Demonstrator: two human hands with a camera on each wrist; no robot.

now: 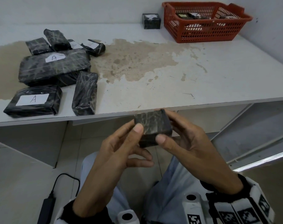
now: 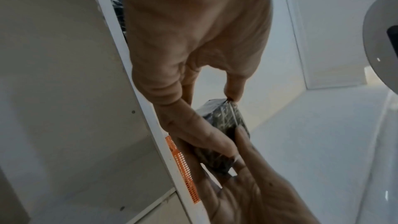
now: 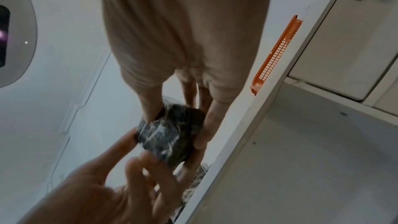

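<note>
Only head view shows labelled parcels (image 1: 55,67) on table (image 1: 169,81); left hand (image 1: 119,152), right hand (image 1: 192,151) pinch black parcel (image 1: 153,125).

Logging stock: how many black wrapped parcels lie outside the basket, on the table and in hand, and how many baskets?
Black parcels on the table: 8
Black parcel in left hand and right hand: 1
Red basket: 1
Total: 10

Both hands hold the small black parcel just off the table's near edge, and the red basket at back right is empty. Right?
Wrong on one point: the red basket is not empty; the head view shows dark wrapped parcels lying in it. The rest stands: left hand and right hand both hold the small black parcel just off the table's near edge.
</note>
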